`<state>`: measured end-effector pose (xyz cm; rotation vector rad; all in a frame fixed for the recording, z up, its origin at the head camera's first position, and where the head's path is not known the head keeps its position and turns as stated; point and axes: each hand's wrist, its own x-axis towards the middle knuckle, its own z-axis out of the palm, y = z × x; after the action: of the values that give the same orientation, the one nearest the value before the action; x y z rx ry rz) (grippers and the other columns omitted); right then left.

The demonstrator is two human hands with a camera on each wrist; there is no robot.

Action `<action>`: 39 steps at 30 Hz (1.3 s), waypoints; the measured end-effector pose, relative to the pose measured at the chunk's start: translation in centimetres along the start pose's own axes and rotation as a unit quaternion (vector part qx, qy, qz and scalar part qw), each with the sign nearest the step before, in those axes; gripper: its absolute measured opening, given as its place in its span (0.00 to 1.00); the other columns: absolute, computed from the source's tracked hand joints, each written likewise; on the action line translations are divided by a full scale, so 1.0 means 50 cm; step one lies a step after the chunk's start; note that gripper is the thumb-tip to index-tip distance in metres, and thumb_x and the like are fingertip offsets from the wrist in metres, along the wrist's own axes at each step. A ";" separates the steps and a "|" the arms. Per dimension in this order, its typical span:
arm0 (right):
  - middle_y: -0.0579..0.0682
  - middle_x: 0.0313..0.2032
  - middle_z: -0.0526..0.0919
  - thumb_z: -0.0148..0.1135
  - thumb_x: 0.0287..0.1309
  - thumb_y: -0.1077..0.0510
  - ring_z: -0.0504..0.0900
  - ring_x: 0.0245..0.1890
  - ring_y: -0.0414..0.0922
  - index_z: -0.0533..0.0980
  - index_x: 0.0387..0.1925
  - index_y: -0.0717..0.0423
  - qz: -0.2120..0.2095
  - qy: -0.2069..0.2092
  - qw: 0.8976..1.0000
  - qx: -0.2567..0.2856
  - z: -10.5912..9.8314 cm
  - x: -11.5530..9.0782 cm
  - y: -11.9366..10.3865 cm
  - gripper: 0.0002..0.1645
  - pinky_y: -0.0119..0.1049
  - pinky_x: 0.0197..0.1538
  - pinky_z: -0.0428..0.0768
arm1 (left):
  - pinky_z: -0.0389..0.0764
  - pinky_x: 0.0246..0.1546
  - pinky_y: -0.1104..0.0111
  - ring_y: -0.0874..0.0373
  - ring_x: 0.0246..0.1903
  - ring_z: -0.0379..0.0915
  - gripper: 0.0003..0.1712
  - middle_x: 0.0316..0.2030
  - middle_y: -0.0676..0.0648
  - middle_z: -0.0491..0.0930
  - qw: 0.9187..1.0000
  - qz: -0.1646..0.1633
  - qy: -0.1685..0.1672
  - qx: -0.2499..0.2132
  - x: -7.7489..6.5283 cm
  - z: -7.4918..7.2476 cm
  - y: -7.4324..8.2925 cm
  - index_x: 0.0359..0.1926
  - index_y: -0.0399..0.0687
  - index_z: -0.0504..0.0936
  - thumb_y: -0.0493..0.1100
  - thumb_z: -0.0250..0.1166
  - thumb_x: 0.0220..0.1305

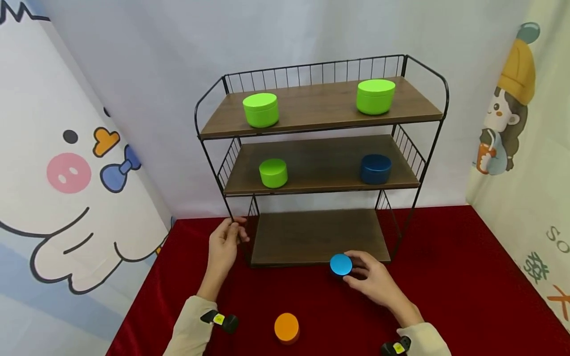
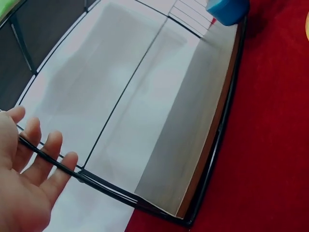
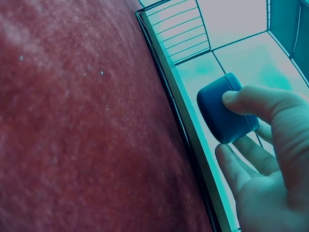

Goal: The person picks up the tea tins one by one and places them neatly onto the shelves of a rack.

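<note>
My right hand (image 1: 369,279) pinches a round blue tin (image 1: 341,265) between thumb and fingers, just in front of the bottom shelf. The right wrist view shows the thumb on one side of this tin (image 3: 224,111) and fingers on the other. On the left, my left hand (image 1: 224,244) holds the front post of a three-tier rack (image 1: 320,237) near the bottom tier. In the left wrist view its fingers (image 2: 53,145) reach around the black metal post.
Two green tins, one left (image 1: 261,111) and one right (image 1: 375,97), stand on the top tier. The middle tier bears a green tin (image 1: 273,174) and a dark blue tin (image 1: 376,169). An orange tin (image 1: 287,328) sits on the red cloth (image 1: 445,277) in front.
</note>
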<state>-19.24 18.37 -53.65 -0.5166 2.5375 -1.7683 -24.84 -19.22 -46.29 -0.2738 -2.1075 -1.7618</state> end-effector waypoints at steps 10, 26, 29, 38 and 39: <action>0.63 0.62 0.76 0.74 0.59 0.66 0.79 0.61 0.62 0.71 0.66 0.61 -0.016 0.033 0.999 -0.005 -0.009 -0.003 0.003 0.35 0.42 0.59 0.83 | 0.84 0.35 0.71 0.59 0.29 0.71 0.19 0.27 0.42 0.69 1.000 -0.020 -0.002 -0.004 0.003 0.009 0.006 0.41 0.27 0.74 0.41 0.47 0.81; 0.64 0.63 0.74 0.72 0.60 0.67 0.78 0.62 0.63 0.70 0.67 0.62 -0.005 0.069 0.998 -0.006 -0.018 -0.007 0.015 0.35 0.40 0.60 0.83 | 0.84 0.37 0.71 0.58 0.30 0.72 0.19 0.28 0.37 0.70 0.999 -0.040 -0.005 0.002 -0.002 0.006 0.009 0.41 0.28 0.73 0.42 0.47 0.81; 0.64 0.62 0.74 0.72 0.60 0.68 0.78 0.62 0.63 0.70 0.67 0.62 -0.001 0.075 0.997 -0.009 -0.019 -0.007 0.017 0.35 0.39 0.59 0.83 | 0.84 0.37 0.71 0.59 0.30 0.72 0.19 0.28 0.38 0.70 0.999 -0.042 -0.002 0.001 -0.003 0.007 0.011 0.41 0.27 0.73 0.42 0.47 0.81; 0.64 0.62 0.75 0.73 0.60 0.67 0.79 0.61 0.63 0.70 0.67 0.62 0.000 0.075 0.997 -0.008 -0.023 -0.012 0.019 0.35 0.40 0.59 0.84 | 0.84 0.36 0.72 0.59 0.30 0.72 0.19 0.27 0.42 0.70 0.999 -0.040 0.005 0.000 -0.002 0.010 0.009 0.40 0.27 0.73 0.41 0.47 0.81; 0.64 0.63 0.74 0.73 0.60 0.67 0.79 0.61 0.63 0.70 0.67 0.63 0.002 0.076 0.997 -0.007 -0.025 -0.012 0.019 0.35 0.40 0.59 0.84 | 0.84 0.36 0.72 0.59 0.30 0.72 0.19 0.27 0.42 0.70 0.999 -0.039 0.005 0.000 -0.001 0.011 0.008 0.40 0.27 0.73 0.42 0.47 0.81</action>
<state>-19.13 19.95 -54.18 -0.3923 2.6489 -1.8573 -24.72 -18.59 -46.04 -0.1840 -2.1375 -1.8032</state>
